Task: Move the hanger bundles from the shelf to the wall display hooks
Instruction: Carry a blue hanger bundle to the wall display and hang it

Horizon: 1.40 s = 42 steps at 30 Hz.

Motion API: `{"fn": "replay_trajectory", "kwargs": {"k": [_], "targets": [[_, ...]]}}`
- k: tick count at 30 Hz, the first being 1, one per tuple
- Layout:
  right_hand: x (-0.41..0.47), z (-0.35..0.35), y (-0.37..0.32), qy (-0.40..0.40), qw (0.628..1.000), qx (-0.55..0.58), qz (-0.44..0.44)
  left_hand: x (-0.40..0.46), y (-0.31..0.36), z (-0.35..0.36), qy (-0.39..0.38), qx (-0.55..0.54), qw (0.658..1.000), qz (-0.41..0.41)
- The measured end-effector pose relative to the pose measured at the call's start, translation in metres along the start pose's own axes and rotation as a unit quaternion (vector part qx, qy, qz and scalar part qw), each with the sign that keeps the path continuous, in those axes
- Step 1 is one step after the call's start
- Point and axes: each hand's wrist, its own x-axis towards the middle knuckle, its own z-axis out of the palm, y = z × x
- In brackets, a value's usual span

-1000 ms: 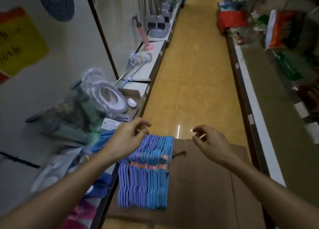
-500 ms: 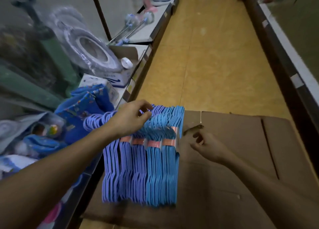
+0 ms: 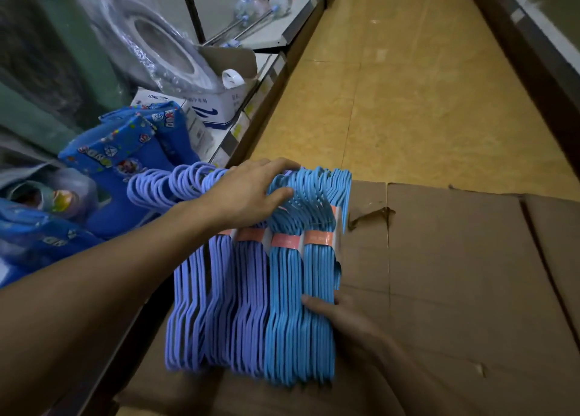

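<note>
Four banded hanger bundles (image 3: pixel 251 296), two purple, two blue; left hand (image 3: pixel 251 192) clasps hooks at 12 o'clock, right hand (image 3: pixel 342 318) grips the blue side.

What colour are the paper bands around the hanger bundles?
Orange-pink, with a white edge, on the paper bands in the head view.

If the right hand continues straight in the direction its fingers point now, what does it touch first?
The right hand points left and already seems to touch the light blue hanger bundle, so it would push into that first; the purple bundles lie beyond.
</note>
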Motion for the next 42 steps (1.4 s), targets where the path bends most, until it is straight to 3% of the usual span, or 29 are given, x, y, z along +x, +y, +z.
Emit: {"fn": "replay_trajectory", "kwargs": {"k": [4, 8, 23, 29, 33, 37, 40, 42], "targets": [[0.002, 0.009, 0.009, -0.009, 0.993, 0.114, 0.04, 0.001, 0.002, 0.002, 0.008, 0.008, 1.0, 0.005], [-0.003, 0.0, 0.002, -0.011, 0.988, 0.147, 0.046, 0.001, 0.009, 0.002, 0.005, 0.002, 1.0, 0.014], [-0.079, -0.148, -0.039, -0.01, 0.996, 0.031, 0.086, 0.028, 0.101, 0.046, 0.0, -0.05, 0.99, 0.135], [-0.104, -0.169, -0.034, 0.025, 0.995, 0.023, 0.094, 0.028, 0.138, 0.081, 0.0, -0.065, 0.984, 0.166], [-0.111, -0.169, -0.027, 0.049, 0.998, 0.0, 0.031, 0.027, 0.147, 0.081, 0.009, -0.068, 0.983, 0.169], [-0.116, -0.166, -0.022, 0.139, 0.985, -0.069, -0.069, 0.023, 0.153, 0.078, 0.006, -0.07, 0.982, 0.174], [-0.122, -0.156, -0.018, 0.179, 0.961, -0.155, -0.144, 0.024, 0.156, 0.079, 0.007, -0.069, 0.984, 0.166], [-0.119, -0.145, -0.011, 0.23, 0.92, -0.265, -0.174, 0.025, 0.156, 0.079, 0.007, -0.07, 0.984, 0.161]]}}
